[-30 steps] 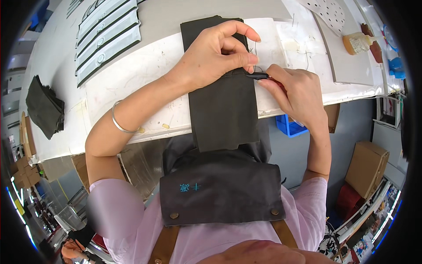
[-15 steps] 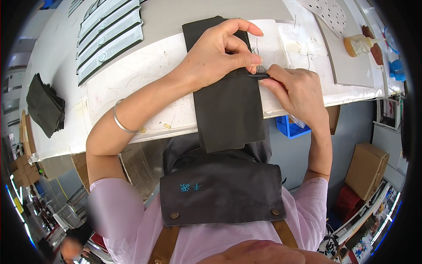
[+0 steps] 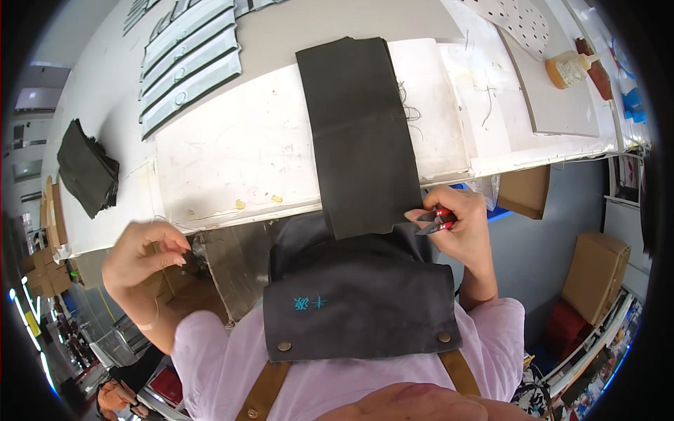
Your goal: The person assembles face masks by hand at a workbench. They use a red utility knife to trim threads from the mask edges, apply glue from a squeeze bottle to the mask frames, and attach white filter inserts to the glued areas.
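A stack of dark, long fabric pieces [image 3: 361, 140] lies across the white table, its near end hanging over the front edge toward my apron. My right hand [image 3: 460, 224] is closed around red-handled thread snips [image 3: 441, 220], with the dark blades pointing left beside the stack's near right corner. Off to the left, in front of the table edge, is my left hand [image 3: 149, 254]. Its fingers are loosely bent, thumb and fingertips slightly apart, and I see nothing between them. Loose thread ends [image 3: 408, 109] stick out from the right side of the stack.
Another dark fabric pile [image 3: 88, 168] sits at the table's left. Pale, flat packed pieces [image 3: 189, 63] lie in a row at the far left. A bottle of amber liquid [image 3: 567, 70] stands far right. Below the table are a blue bin [image 3: 497, 214] and a cardboard box [image 3: 588, 277].
My left hand has left the thread at the stack's right side and swung down to the lower left. My right hand has come down nearer with the snips, away from the stack's middle.
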Available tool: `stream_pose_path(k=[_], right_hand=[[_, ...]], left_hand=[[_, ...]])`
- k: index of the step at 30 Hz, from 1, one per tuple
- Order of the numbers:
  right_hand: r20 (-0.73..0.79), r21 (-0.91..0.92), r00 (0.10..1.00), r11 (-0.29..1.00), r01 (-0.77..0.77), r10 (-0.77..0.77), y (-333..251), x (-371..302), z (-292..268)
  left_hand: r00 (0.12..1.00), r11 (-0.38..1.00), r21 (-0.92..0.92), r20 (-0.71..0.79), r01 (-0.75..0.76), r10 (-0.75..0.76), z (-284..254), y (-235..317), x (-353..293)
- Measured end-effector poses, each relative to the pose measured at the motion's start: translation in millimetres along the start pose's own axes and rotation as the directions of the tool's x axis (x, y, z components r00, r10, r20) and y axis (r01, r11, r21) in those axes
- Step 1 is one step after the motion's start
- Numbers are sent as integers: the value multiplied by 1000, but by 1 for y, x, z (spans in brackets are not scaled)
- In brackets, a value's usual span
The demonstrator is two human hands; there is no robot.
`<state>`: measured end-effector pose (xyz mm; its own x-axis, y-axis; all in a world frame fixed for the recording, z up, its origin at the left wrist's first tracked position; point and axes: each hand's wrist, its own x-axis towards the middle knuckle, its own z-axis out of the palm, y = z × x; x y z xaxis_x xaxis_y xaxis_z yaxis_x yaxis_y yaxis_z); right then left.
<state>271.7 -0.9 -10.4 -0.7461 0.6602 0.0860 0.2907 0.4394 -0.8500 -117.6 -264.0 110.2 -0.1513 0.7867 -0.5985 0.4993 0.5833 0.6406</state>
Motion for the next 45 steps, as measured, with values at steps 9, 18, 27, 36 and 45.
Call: stream_pose_path(k=[9, 18, 27, 36, 45], right_hand=[[-198, -416, 893, 859, 297, -405, -26, 6, 14], [-93, -671, 683, 552, 495, -724, -47, 22, 40], [-164, 121, 983, 988, 100, -79, -22, 39, 31], [-79, 134, 997, 991, -14, 25, -34, 62, 31], [-122, -105, 987, 990, 89, -102, -33, 67, 34]], left_hand=[[918, 995, 74, -384, -71, 94, 38, 12, -3], [900, 843, 328, 67, -427, 431, 102, 161, 185], [852, 848, -85, -30, -523, 522, 101, 116, 206], [969, 550, -827, 23, -120, 246, 88, 109, 181], [629, -130, -794, -559, -594, 541, 43, 109, 140]])
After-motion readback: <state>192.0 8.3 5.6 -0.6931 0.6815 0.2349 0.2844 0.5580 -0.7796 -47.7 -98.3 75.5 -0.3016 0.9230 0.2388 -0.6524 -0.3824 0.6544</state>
